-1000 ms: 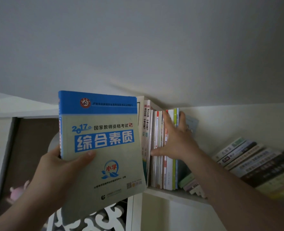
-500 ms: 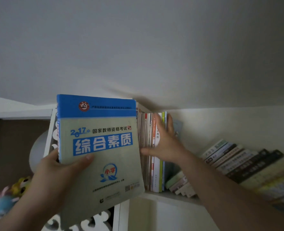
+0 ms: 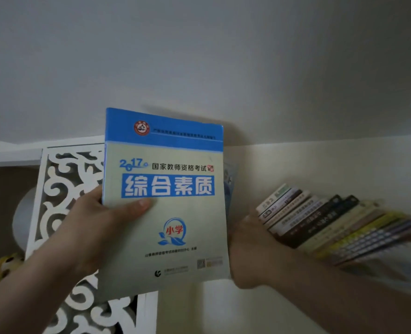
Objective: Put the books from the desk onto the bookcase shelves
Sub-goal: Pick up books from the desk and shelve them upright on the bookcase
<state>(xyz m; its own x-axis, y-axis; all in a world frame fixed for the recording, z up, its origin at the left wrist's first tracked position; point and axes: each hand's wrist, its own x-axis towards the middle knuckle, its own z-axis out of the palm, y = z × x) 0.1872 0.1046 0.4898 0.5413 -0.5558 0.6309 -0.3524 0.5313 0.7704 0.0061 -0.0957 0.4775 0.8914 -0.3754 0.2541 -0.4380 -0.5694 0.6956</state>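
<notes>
The book (image 3: 166, 201), a pale green paperback with a blue band across its top and blue Chinese lettering on the cover, is held upright in the air in front of the bookcase (image 3: 308, 160), cover facing the camera. The left hand (image 3: 96, 227) grips it at its left edge: the thumb (image 3: 137, 204) lies flat across the cover just under the blue title block, and the other fingers curl out of sight behind it. The book hides the part of the shelf behind it, so only a sliver of another blue-toned cover (image 3: 229, 184) shows past its right edge.

The right hand (image 3: 250, 247) reaches in from the lower right, its wrist and the back of the hand just beside the book's right edge. Its fingers are hidden behind the held book, so I cannot tell whether they are straight or curled, or whether they touch anything; the hand seems to lie against the end of the leaning row of books (image 3: 325, 225), though blur makes that uncertain. That row slants steeply to the right along the shelf, spines up, smeared at its far end.

To the left stands a white fretwork panel (image 3: 62, 189) with scroll cut-outs, and beyond it a darker compartment holding a yellow toy (image 3: 4, 263) at the frame's edge. A plain wall (image 3: 199, 56) fills the upper half
</notes>
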